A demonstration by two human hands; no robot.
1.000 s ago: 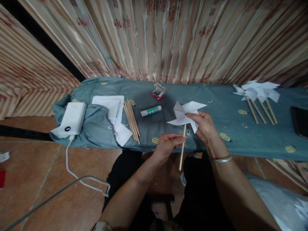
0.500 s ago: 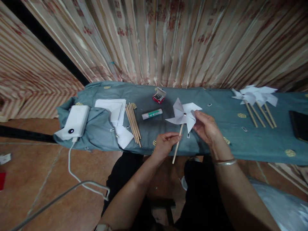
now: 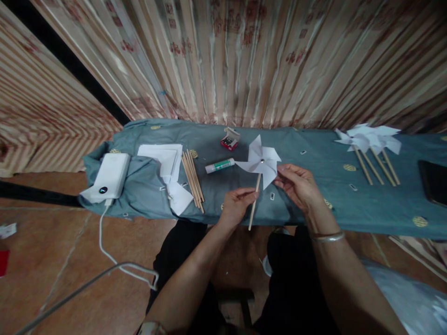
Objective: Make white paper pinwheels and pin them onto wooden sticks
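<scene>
A white paper pinwheel (image 3: 268, 168) on a wooden stick faces up over the table, with a small shiny pin at its centre. My left hand (image 3: 237, 204) pinches the stick below the blades, and the stick's lower end reaches past the table's front edge. Close at the pinwheel's right side is my right hand (image 3: 296, 186), thumb and fingers curved but apart. Its fingertips are at the blade's edge; whether they touch it I cannot tell. Behind the pinwheel stands an opened small red box (image 3: 229, 141) of metal pins. A glue stick (image 3: 220, 165) lies to the left.
Several bare wooden sticks (image 3: 193, 180) and white paper pieces (image 3: 170, 160) lie on the left of the cloth-covered table (image 3: 314, 204). Beyond them is a white power bank (image 3: 112, 176) with a cable. Several finished pinwheels (image 3: 372, 138) and a dark phone-like object (image 3: 433, 181) are at right.
The pinwheel has shifted slightly left and away from me, and its blades have turned a little clockwise. Both hands moved slightly left; the right thumb no longer overlaps the blade as much.
</scene>
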